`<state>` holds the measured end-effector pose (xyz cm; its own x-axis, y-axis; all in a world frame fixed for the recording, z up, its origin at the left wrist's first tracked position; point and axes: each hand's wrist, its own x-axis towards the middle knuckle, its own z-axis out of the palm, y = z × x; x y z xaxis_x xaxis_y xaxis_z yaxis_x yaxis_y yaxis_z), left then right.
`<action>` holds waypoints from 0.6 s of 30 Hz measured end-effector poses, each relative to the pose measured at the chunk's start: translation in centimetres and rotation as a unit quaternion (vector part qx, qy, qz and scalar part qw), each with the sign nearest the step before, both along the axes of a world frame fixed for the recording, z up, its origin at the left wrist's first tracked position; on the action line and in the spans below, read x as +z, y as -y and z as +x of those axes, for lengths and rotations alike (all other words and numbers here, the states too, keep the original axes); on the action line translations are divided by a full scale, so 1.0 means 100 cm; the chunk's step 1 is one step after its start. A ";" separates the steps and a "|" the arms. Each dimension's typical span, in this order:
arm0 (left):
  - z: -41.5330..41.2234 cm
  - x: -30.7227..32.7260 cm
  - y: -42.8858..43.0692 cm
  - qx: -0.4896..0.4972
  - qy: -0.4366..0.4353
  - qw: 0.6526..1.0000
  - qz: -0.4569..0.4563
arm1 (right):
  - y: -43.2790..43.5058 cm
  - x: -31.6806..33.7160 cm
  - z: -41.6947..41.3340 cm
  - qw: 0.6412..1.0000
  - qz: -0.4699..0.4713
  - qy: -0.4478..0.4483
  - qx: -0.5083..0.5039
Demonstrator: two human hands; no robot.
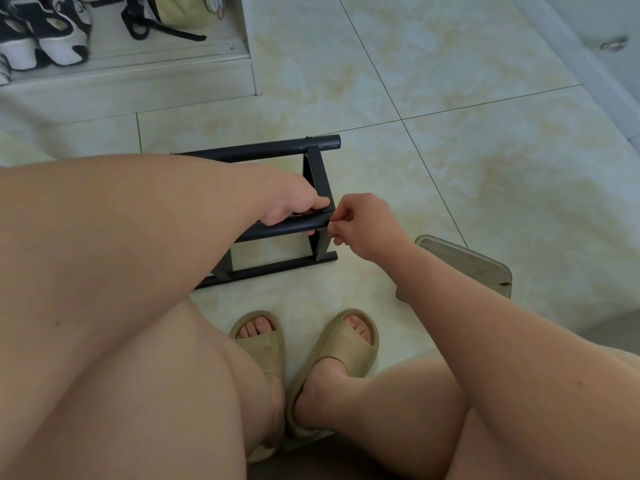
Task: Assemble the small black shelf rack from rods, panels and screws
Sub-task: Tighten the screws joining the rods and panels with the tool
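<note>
Head view, looking down from a seated person to a pale marbled tile floor (450,150). The left forearm (138,220) fills the left half of the frame and hides the left part of the black rack (317,174), which lies on the floor just beyond the feet. The right forearm (502,323) enters from the lower right and crosses the near corner of a clear plastic container (478,261) standing on the floor to the right of the rack. A white shelf unit (156,74) at upper left carries black-and-white sneakers (45,32) and a pale bag (183,8) with a black strap. Three parallel bars of the rack show: far rod (263,150), middle rod (287,228) and near rod (277,268), joined at the right by a flat side panel (320,178). Two tan slippers (266,344) sit side by side near the bottom centre. The left hand (291,206) grips the middle rod near its right end, fingers curled round it. The right hand (367,226) is just beside it, fingers curled, thumb and forefinger tips drawn together at the end of that rod; whether they hold a small part cannot be told. A screw head (308,136) shows on the far rod above the panel.
</note>
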<state>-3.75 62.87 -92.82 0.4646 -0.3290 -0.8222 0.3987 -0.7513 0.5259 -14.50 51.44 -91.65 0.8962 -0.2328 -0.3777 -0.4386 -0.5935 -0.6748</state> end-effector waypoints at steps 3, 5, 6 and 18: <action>0.000 0.000 0.001 0.007 0.011 1.000 -0.005 | -0.003 -0.002 0.000 0.999 -0.047 0.014 0.012; -0.001 0.000 0.001 0.002 0.014 1.000 -0.001 | -0.004 -0.006 -0.002 0.999 -0.047 0.017 -0.006; 0.000 0.000 0.001 -0.001 0.013 1.000 0.003 | -0.005 -0.007 -0.003 0.999 -0.044 0.017 -0.016; 0.002 -0.001 0.000 -0.006 0.013 1.000 -0.004 | -0.007 -0.017 -0.002 0.997 -0.063 0.011 -0.053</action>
